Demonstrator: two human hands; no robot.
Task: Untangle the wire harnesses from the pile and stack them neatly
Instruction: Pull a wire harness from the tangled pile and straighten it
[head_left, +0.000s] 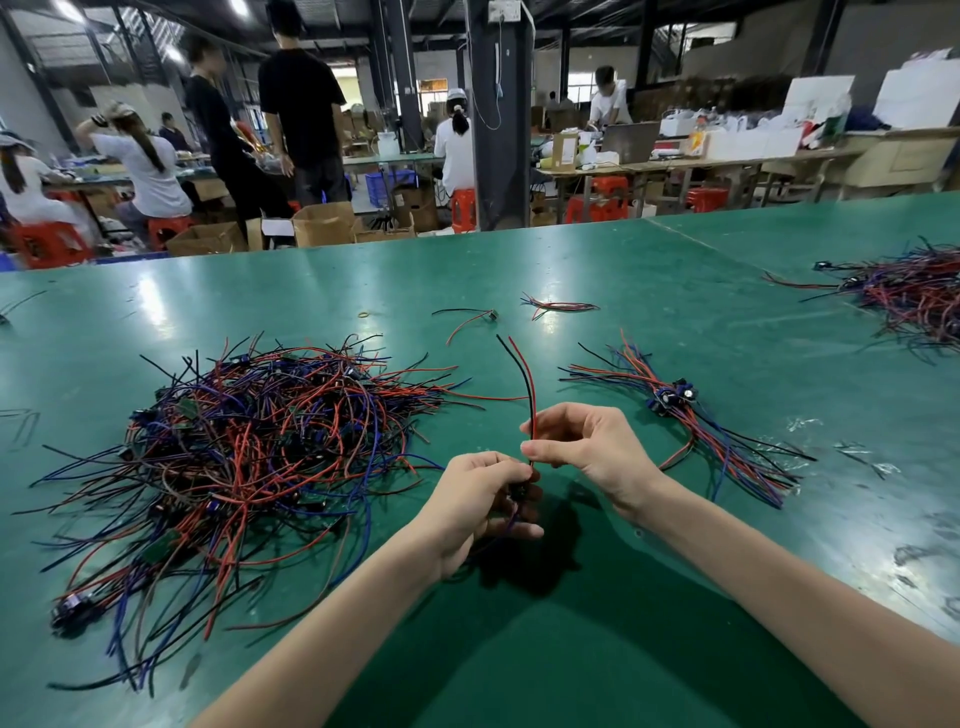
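A big tangled pile of red, blue and black wire harnesses (244, 457) lies on the green table at the left. Between my hands I hold one harness (525, 382) whose red and black wires rise upward. My left hand (480, 506) grips its lower end, where a small dark part and a blue wire are mostly hidden by my fingers. My right hand (584, 449) pinches the red and black wires just above. A neat stack of aligned harnesses (691, 421) lies to the right of my hands.
Further back lie a loose harness (470, 319), a small wire bundle (558, 305) and a rubber band (367, 314). Another pile (914, 299) sits at the far right. Clear plastic scraps (831, 447) lie at the right. People work at benches beyond the table (571, 649).
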